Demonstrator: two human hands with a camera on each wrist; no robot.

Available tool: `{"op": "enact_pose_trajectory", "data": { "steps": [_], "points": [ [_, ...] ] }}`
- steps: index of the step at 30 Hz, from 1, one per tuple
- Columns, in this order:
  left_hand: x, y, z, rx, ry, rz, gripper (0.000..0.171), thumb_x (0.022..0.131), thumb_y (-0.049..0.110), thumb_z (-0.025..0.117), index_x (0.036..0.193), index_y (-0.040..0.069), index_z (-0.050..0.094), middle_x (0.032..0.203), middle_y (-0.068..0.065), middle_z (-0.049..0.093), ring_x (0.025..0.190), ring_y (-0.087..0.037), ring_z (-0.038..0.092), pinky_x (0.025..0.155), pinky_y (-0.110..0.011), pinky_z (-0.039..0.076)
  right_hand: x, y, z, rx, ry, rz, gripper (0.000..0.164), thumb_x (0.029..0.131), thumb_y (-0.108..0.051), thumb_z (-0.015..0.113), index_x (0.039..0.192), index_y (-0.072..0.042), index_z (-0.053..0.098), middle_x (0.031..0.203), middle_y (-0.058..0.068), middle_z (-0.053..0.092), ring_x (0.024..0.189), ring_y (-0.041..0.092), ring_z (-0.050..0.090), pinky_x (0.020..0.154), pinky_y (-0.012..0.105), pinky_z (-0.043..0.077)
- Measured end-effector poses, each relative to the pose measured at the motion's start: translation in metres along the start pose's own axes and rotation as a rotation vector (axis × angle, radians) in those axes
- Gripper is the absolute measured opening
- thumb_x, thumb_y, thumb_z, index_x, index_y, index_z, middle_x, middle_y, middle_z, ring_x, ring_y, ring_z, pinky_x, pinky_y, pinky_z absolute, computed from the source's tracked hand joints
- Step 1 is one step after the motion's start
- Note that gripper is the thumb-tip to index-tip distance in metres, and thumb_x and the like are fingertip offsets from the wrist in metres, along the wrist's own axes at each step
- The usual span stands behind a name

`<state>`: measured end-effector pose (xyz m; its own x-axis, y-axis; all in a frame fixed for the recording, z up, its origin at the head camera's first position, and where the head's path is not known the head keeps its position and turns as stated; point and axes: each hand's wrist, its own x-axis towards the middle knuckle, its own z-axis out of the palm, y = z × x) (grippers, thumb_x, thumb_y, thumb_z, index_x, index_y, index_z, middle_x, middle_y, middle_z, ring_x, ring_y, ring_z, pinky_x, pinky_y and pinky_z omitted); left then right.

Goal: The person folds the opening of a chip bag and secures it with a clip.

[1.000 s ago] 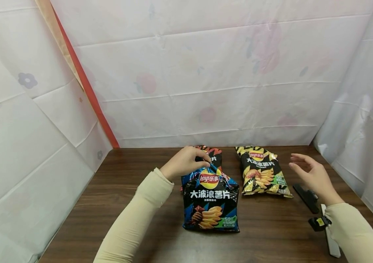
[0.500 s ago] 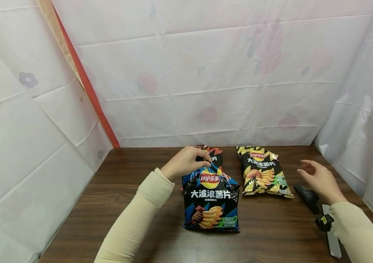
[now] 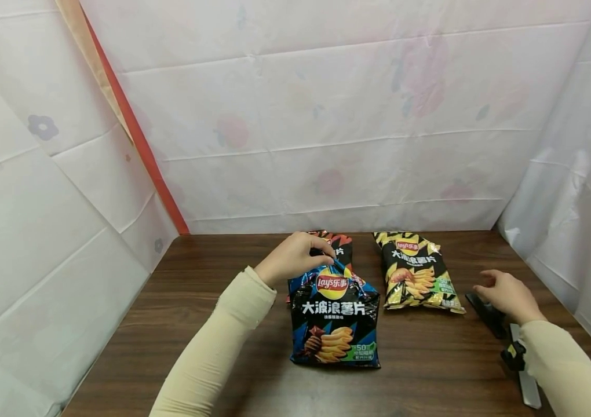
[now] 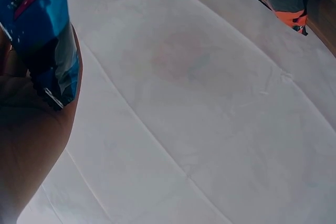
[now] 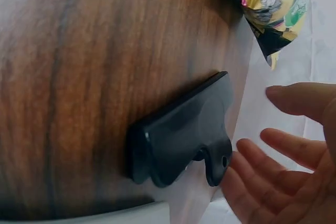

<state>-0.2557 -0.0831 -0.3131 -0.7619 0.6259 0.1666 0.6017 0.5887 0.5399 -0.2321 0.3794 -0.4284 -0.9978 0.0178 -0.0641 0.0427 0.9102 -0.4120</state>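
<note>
My left hand pinches the gathered top of a blue and black Lay's potato chip bag, which stands upright at the table's middle. A blue corner of the bag shows in the left wrist view against that hand. On the right, my right hand hovers over a black plastic bag clip lying on the table. The right wrist view has its thumb and fingers spread, with fingertips right beside the clip's notched end and nothing between them.
Behind the blue bag lies a red and black chip bag, partly hidden. A yellow and black chip bag lies right of it. A pale flat strip rests under the right wrist. Pale patterned cloth walls in the wooden table.
My right hand has come down and slightly to the right, from beside the yellow bag to over the black clip. The left hand and the blue bag stay where they were.
</note>
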Motion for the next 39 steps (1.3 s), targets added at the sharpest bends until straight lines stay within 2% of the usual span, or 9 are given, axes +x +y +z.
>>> {"op": "enact_pose_trajectory", "data": {
  "steps": [9,23,29,33,39],
  "points": [
    [0.0007,-0.0005,0.0009,0.005,-0.001,0.001,0.014,0.094,0.022,0.067,0.102,0.016,0.076,0.097,0.002,0.075,0.057,-0.006,0.05,0.062,-0.024,0.042,0.0014,0.0019,0.0019,0.01,-0.105,0.037,0.063,0.092,-0.027,0.064,0.132,0.019,0.045,0.121,0.038,0.057,0.094,0.046,0.063,0.072,0.051,0.05],
    [0.0013,-0.0009,0.0008,-0.008,-0.008,0.004,0.014,0.094,0.021,0.067,0.103,0.016,0.076,0.098,0.001,0.075,0.058,-0.006,0.051,0.064,-0.024,0.043,-0.0018,0.0007,0.0013,0.009,-0.118,0.025,0.044,0.093,-0.022,0.063,0.115,0.015,0.06,0.114,0.036,0.06,0.093,0.047,0.061,0.072,0.05,0.049],
    [0.0012,-0.0005,0.0007,-0.018,-0.008,0.011,0.014,0.094,0.021,0.067,0.104,0.015,0.076,0.1,0.0,0.075,0.053,-0.007,0.045,0.063,-0.024,0.042,-0.0031,0.0022,0.0001,0.012,-0.107,0.026,0.038,0.092,-0.023,0.064,0.106,0.012,0.065,0.102,0.029,0.065,0.084,0.036,0.063,0.068,0.048,0.049],
    [0.0016,-0.0013,0.0009,-0.012,-0.01,0.011,0.014,0.094,0.021,0.067,0.104,0.017,0.076,0.101,0.001,0.074,0.053,-0.005,0.046,0.063,-0.023,0.042,-0.0051,0.0033,0.0001,0.015,-0.102,0.035,0.035,0.091,-0.026,0.065,0.099,0.008,0.068,0.089,0.019,0.067,0.074,0.025,0.059,0.062,0.041,0.047],
    [0.0017,-0.0014,0.0012,-0.02,-0.011,0.004,0.014,0.095,0.021,0.066,0.105,0.017,0.076,0.1,0.001,0.074,0.05,-0.006,0.041,0.061,-0.023,0.041,-0.007,0.0055,0.0008,0.019,-0.099,0.067,0.03,0.091,-0.029,0.063,0.081,-0.001,0.066,0.071,0.004,0.057,0.064,0.018,0.049,0.057,0.032,0.037]
  ]
}}
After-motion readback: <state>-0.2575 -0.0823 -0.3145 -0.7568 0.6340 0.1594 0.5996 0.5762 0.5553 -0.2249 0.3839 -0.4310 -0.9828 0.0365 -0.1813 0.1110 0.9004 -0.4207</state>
